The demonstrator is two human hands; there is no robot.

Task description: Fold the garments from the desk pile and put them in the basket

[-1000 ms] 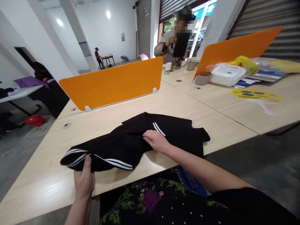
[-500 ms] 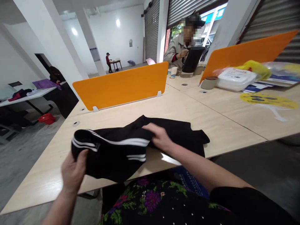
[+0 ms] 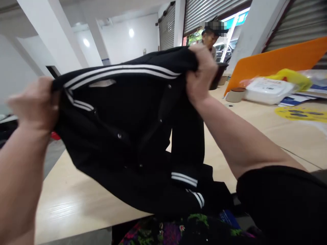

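A black jacket (image 3: 122, 136) with white double stripes along its collar and cuffs is stretched up in front of me, and snap buttons show down its front. My left hand (image 3: 38, 102) is closed around the cloth at the left, slightly blurred. At the upper right, my right hand (image 3: 203, 71) grips the other end of the same garment. Both striped cuffs hang low at the right, near the table's front edge. Cloth hides the fingertips of each hand.
The light wooden table (image 3: 84, 200) spreads beneath the jacket. At the right stand an orange divider (image 3: 278, 61), a white plastic container (image 3: 269, 90), a small round pot (image 3: 236, 95) and a yellow fan (image 3: 298, 113). A person in a cap (image 3: 214, 29) is across the table.
Both hands have risen and moved apart, lifting the jacket off the table and spreading it out. It now covers the near orange divider. The right hand has shifted its hold to the upper right.
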